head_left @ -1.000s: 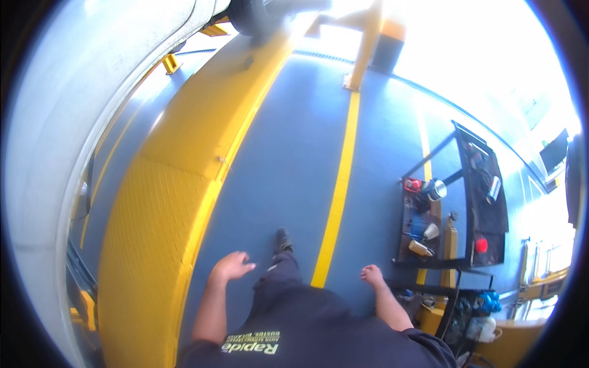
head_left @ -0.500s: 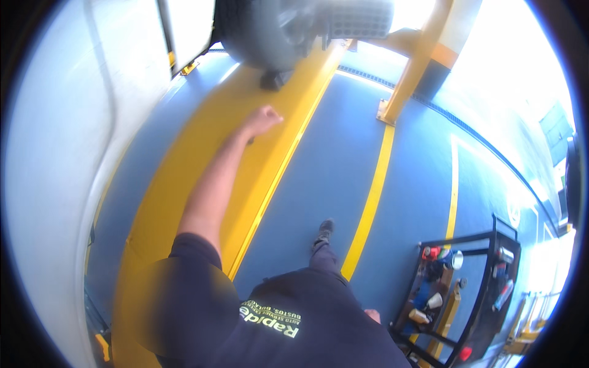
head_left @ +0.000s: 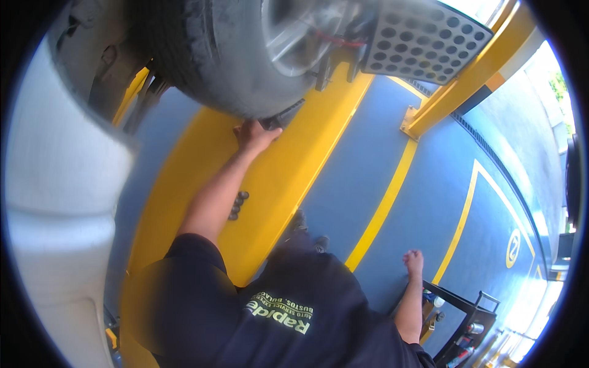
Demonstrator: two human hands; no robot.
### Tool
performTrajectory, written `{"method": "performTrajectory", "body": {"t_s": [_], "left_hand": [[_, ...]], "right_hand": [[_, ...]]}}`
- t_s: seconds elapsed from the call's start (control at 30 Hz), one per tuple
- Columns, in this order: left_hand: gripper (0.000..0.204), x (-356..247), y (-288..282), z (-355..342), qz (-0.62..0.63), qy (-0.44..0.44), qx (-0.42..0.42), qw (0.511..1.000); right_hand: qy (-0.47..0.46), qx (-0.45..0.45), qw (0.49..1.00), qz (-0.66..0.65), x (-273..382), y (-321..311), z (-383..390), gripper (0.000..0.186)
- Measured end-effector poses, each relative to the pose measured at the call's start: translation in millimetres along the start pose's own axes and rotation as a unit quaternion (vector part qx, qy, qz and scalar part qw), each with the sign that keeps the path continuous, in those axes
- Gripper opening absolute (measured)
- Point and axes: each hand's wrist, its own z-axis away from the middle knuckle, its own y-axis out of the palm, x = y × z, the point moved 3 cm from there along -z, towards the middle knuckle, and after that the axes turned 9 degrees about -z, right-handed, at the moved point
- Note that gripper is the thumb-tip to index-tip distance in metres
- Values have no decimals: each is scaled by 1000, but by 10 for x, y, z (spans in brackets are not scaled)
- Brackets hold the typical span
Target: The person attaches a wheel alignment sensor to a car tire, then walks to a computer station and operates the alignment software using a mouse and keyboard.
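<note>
My left hand (head_left: 254, 136) reaches forward over the yellow lift runway (head_left: 184, 165) and grips the near end of a black wheel chock (head_left: 286, 115). The chock lies on the runway against the bottom of a car tyre (head_left: 227, 61). Part of the chock is hidden behind my fingers. My right hand (head_left: 415, 262) hangs out to the right above the blue floor, its fingers curled in and nothing visible in them. Several small dark round pieces (head_left: 238, 205) lie on the runway beside my left forearm.
A wheel alignment target panel (head_left: 423, 43) with dark dots is clamped to the wheel rim (head_left: 297, 40). A yellow post (head_left: 454, 83) stands at the far right. White car bodywork (head_left: 61, 184) fills the left. A black tool cart (head_left: 466, 319) stands at the lower right.
I have moved closer to the wheel, which appears larger. My left hand has reached the chock. My right arm has swung out into view on the right.
</note>
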Motion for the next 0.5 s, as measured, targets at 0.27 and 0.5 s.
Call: {"method": "performTrajectory", "body": {"t_s": [0.27, 0.5], "left_hand": [[84, 144, 152, -227, 135, 140, 8, 981], [83, -90, 333, -47, 18, -89, -66, 994]], "right_hand": [[43, 149, 985, 71, 918, 1314, -242, 22], [280, 281, 901, 175, 166, 1378, -563, 18]]}}
